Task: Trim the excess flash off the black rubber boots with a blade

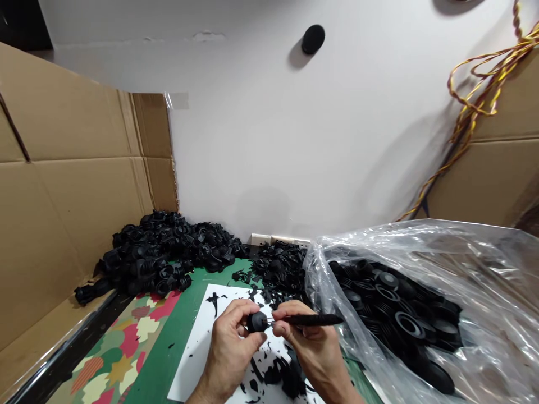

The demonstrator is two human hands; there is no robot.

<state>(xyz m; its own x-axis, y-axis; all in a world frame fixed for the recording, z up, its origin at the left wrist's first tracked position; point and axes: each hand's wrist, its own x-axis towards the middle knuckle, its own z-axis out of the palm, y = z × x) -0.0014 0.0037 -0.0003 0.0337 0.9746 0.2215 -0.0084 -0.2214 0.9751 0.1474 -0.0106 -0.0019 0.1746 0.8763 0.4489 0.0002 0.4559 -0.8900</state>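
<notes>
Over a white sheet (191,336), my left hand (231,345) pinches a small round black rubber part (255,322) between thumb and fingers. My right hand (314,348) is closed around a slim tool with a black handle (315,320). Its thin metal tip reaches the right end of the rubber part; whether the tip is a blade or prongs I cannot tell. Black rubber scraps (288,376) lie on the sheet under and between both hands.
A heap of ribbed black rubber parts (168,247) stands at the back left, with a pile of scraps (280,264) beside it. On the right, a clear plastic bag (421,247) holds more black parts (404,308). Cardboard (84,202) walls off the left; yellow-brown twisted wires (467,101) hang at right.
</notes>
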